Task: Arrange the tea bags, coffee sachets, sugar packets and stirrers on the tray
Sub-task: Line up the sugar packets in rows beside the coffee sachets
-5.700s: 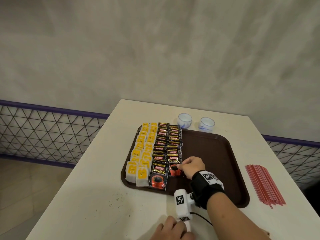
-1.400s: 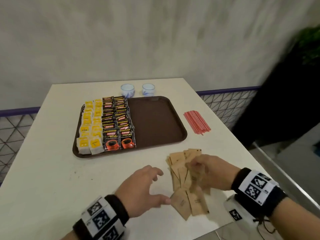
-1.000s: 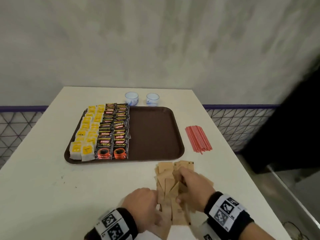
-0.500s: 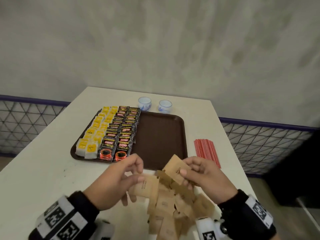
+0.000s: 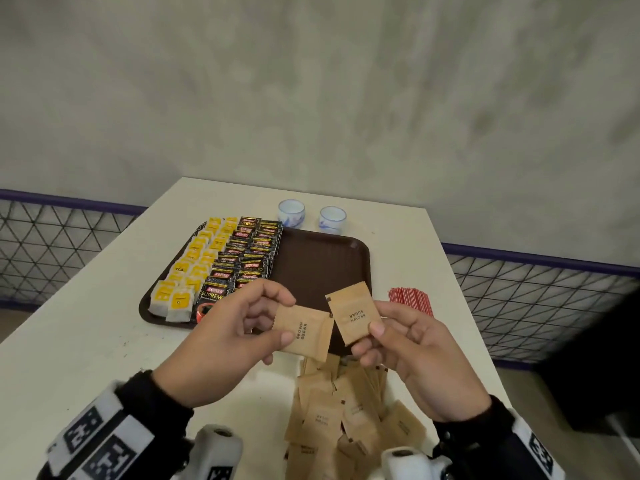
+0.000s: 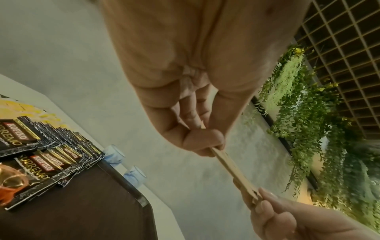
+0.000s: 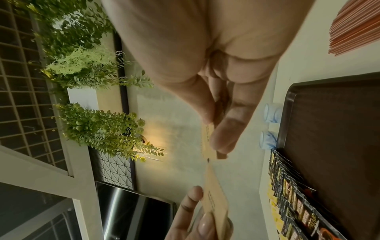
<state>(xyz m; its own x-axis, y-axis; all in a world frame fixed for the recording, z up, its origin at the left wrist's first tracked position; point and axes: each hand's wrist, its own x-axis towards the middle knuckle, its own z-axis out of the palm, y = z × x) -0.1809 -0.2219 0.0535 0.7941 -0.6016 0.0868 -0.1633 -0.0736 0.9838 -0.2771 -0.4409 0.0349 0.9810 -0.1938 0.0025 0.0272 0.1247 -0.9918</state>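
With tea bags and coffee sachets already rowed on the dark brown plastic tray, we are on the sugar step, our left hand pinching one tan paper brown-sugar packet and our right hand another above the loose pile, so next we likely lay them beside the sachets.

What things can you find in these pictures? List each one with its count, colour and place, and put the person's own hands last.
Tray: one, dark brown, middle of the table; right half bare.
Tea bags: two rows, too many to count, yellow and white, left side of the tray.
Coffee sachets: two rows, black, on the tray beside the tea bags.
Sugar packets: a loose heap, tan, on the table nearer than the tray; two more held up.
Stirrers: one bundle, red, on the table right of the tray.
Cups: two, white and blue, beyond the tray.
Table: one, white.
Left hand: pinches one sugar packet.
Right hand: pinches another sugar packet.
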